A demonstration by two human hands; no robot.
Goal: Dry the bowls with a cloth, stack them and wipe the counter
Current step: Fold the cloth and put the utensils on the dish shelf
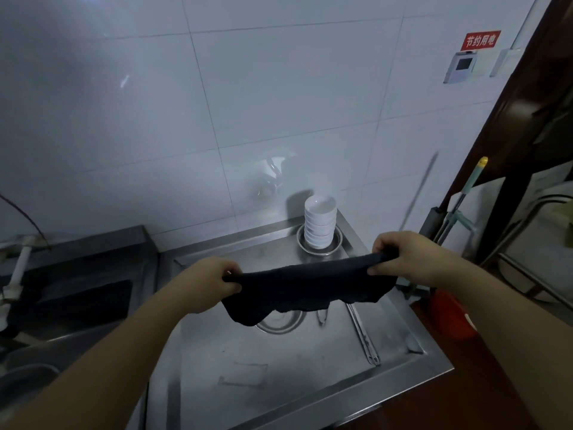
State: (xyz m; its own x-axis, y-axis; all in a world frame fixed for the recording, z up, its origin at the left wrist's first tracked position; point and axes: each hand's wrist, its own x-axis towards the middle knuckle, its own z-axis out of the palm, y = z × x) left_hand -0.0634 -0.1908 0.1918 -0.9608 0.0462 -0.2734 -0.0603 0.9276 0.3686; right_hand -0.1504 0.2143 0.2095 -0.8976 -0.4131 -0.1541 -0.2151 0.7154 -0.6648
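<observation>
We hold the dark cloth (305, 288) stretched between our 2 hands: the left hand (207, 276) pinches one end and the right hand (403, 256) grips the other, so it hangs open above the steel bench (279, 367). The white bowls (320, 225) already stand stacked in a metal dish (336, 243) at the far right corner, out of the way. We judge that wiping the bench is the step left.
</observation>
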